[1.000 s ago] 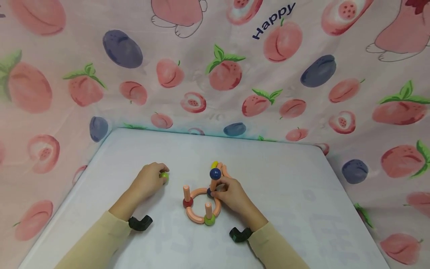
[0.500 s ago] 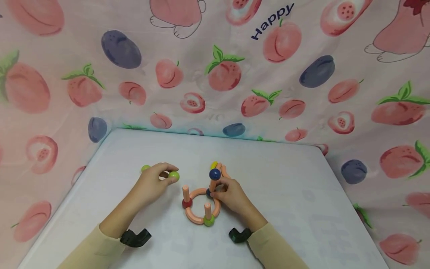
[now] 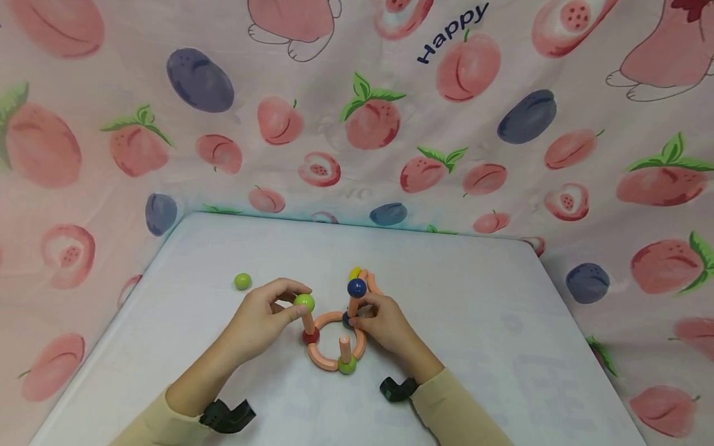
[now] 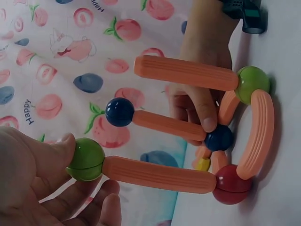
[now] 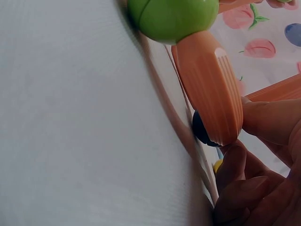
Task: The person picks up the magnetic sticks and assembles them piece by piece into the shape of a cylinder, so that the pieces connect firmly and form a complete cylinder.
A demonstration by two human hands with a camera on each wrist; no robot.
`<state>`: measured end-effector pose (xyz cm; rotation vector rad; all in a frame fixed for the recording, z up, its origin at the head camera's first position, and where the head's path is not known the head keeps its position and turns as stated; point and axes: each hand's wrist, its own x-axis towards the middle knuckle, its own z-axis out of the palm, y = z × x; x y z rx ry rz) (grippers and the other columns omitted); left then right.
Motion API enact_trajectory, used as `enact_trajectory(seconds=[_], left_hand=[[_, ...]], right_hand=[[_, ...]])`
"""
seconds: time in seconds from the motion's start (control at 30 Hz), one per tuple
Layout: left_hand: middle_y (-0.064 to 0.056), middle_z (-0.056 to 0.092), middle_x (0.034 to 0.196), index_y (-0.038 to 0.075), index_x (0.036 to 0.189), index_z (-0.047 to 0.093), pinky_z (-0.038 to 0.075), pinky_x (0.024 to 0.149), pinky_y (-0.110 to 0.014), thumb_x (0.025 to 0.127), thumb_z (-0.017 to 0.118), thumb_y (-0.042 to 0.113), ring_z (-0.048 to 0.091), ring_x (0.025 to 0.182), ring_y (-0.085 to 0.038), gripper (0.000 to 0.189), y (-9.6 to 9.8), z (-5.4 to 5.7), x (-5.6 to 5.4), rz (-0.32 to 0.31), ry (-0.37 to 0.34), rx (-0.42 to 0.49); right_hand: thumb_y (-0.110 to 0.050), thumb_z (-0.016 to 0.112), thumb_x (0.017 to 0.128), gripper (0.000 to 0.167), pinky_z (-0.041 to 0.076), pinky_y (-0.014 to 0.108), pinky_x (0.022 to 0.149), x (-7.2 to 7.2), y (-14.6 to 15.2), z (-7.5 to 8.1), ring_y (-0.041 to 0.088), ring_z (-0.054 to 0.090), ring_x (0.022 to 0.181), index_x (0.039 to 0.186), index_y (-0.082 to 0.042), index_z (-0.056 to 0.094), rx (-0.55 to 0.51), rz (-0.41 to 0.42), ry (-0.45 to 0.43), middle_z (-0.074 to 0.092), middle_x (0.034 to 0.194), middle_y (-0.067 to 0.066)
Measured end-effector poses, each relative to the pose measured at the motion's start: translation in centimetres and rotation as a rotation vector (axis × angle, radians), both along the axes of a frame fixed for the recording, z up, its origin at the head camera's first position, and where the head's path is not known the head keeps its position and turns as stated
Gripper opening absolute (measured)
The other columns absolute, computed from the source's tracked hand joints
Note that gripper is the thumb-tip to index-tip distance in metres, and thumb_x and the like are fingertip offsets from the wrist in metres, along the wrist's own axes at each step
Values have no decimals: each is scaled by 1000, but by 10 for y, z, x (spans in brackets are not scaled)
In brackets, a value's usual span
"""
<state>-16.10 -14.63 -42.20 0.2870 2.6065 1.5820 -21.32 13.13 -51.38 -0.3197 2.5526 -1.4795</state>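
My left hand [image 3: 268, 316] pinches a green ball [image 4: 86, 159] between thumb and fingers at the top of an upright orange rod [image 4: 157, 174]. That rod stands on a red ball [image 4: 233, 184], part of a ring of curved orange pieces [image 3: 323, 358]. At the ring's far right, my right hand [image 3: 387, 325] grips around the lower dark blue ball [image 4: 219, 137] and its rod, which carries another blue ball [image 3: 357, 288] on top. A second green ball [image 3: 347, 365] at the near side of the ring bears a bare upright rod [image 4: 188, 73].
A loose green ball [image 3: 242, 281] lies on the white table [image 3: 474, 297], behind my left hand. Beyond the right hand lie more orange pieces [image 3: 375, 284] and a yellow piece [image 3: 356, 273]. A fruit-print cloth [image 3: 334, 124] rises behind the table.
My left hand has lifted a green ball and carried it right to the top of the rod on the red ball, uncovering another green ball behind. The right hand stays in place.
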Motion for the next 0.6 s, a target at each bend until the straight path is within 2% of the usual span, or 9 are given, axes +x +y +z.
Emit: enact_trajectory(seconds=[0.27, 0.6], left_hand=[[4, 75, 122, 26, 126, 74, 59, 85, -28, 99, 80, 23, 70, 103, -18, 28, 7, -4, 1, 29, 21, -5], [2, 75, 119, 24, 127, 73, 59, 79, -32, 99, 80, 20, 71, 95, -21, 29, 18, -3, 0, 40, 27, -19]], right_hand=[[-11, 86, 89, 19, 48, 24, 63, 0, 0, 1, 17, 58, 76, 100, -23, 77, -10, 3, 0, 77, 104, -1], [-14, 87, 89, 19, 47, 26, 63, 2, 3, 4, 17, 57, 76, 101, -23, 76, 57, -14, -2, 74, 100, -2]])
